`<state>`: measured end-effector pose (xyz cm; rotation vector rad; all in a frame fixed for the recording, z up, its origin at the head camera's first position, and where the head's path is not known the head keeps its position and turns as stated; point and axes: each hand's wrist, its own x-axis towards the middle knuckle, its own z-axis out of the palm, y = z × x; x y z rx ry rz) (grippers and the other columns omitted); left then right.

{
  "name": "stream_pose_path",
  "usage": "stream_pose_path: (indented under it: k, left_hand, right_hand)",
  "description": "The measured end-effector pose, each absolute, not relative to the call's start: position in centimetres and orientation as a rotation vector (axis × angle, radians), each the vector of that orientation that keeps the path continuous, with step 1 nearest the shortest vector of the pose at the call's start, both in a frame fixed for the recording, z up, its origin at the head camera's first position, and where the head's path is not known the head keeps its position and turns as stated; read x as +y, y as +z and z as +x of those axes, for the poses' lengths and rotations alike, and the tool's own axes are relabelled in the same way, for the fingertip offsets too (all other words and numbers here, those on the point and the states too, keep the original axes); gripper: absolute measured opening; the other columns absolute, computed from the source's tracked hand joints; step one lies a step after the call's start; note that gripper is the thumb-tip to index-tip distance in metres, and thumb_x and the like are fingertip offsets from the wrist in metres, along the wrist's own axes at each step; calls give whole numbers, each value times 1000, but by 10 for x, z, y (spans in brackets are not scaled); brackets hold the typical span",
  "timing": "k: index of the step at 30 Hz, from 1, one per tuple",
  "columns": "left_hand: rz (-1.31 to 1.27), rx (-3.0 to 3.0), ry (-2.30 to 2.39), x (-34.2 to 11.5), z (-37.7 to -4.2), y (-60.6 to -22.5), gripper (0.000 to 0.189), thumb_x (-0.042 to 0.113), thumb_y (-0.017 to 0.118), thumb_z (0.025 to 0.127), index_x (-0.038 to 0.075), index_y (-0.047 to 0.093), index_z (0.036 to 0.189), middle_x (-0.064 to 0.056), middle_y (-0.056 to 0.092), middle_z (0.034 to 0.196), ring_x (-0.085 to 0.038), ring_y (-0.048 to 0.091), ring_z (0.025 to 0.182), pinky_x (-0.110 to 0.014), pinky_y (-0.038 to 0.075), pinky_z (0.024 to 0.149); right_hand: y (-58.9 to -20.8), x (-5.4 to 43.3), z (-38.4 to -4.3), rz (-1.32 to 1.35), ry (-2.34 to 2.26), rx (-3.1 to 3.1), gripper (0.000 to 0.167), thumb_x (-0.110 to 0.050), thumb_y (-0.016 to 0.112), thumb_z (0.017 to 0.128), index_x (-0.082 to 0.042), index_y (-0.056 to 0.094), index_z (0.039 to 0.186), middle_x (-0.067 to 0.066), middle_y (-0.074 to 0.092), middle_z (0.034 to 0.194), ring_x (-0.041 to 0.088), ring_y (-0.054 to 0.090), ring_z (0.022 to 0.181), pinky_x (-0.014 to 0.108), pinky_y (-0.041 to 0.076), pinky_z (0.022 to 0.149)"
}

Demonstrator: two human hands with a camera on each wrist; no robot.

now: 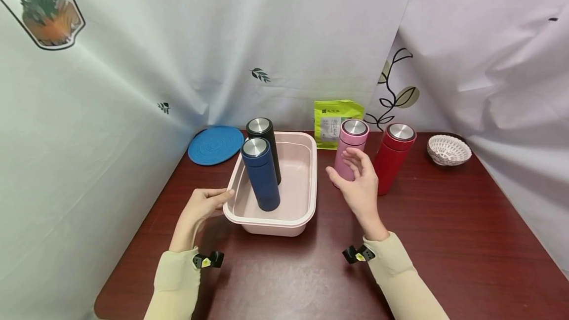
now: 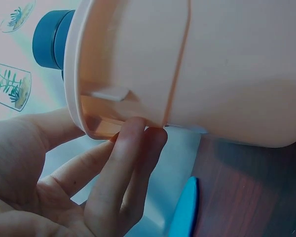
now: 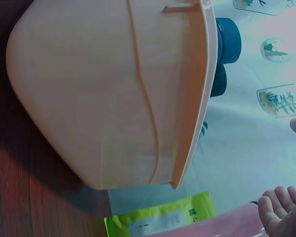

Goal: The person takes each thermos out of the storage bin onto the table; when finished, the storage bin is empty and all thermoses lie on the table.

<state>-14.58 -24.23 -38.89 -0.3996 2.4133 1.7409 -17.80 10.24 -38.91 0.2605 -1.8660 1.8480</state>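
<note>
My left hand [image 1: 205,207] pinches the left rim of a pale pink plastic basin [image 1: 308,181], the thumb on top and the other fingers beneath the lip, as the left wrist view shows. Inside the basin stand a blue thermos bottle [image 1: 263,177] and, behind it, a black thermos bottle [image 1: 272,144]. To the right of the basin my right hand [image 1: 361,189] is raised, thumb and fingers spread apart with nothing between them. It partly covers a pink thermos bottle [image 1: 352,137]; whether it touches that bottle I cannot tell. A red thermos bottle [image 1: 393,162] stands just beyond.
A blue round mat [image 1: 215,145] lies at the back left of the dark red table [image 1: 444,246]. Against the curtain leans a green packet [image 1: 326,125], behind the pink bottle. A small white woven basket [image 1: 449,150] sits at the back right.
</note>
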Motion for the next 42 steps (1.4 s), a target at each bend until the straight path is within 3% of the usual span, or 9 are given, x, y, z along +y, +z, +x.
stream_pose_path:
  k: [7,14,19,28,37,42]
  left_hand:
    - [-403,2411,1742,-242,-146,-389,57,27,72,90,-10,56,130,-31,62,122,-15,70,89,-38,60,81]
    - [-399,2411,1734,-242,-146,-388,57,27,71,90,-10,56,130,-31,62,122,-16,70,89,-39,60,81]
    - [-404,2418,1721,-242,-146,-388,57,28,71,90,-10,57,130,-31,62,122,-17,70,90,-39,60,81]
    - [-409,2413,1729,-243,-146,-388,57,28,72,90,-10,57,130,-30,63,121,-17,70,90,-38,60,81]
    - [-402,2411,1735,-242,-146,-388,57,28,72,90,-10,56,130,-30,63,121,-17,70,90,-39,60,81]
    - [-404,2408,1735,-242,-146,-388,57,28,72,90,-10,56,131,-30,63,121,-17,70,90,-39,60,81]
  right_hand:
    - [-386,95,-177,280,1887,-1901,62,2,83,73,5,52,127,18,60,123,33,57,118,24,47,102]
    - [-365,85,-164,281,1942,-1965,60,8,79,75,12,50,127,25,58,123,20,58,113,37,47,104]
    - [-369,79,-170,288,1983,-2001,61,10,79,75,10,50,128,26,56,126,28,57,117,43,45,105]
    - [-392,71,-189,347,2064,-2013,65,4,82,73,7,50,130,29,54,129,42,53,123,32,46,105]
    - [-392,63,-191,384,2014,-2142,67,-6,85,74,1,53,131,16,60,127,28,59,119,27,47,102]
    - [-389,55,-191,412,2002,-2190,66,-9,86,74,-1,54,131,16,60,127,32,58,120,28,47,103]
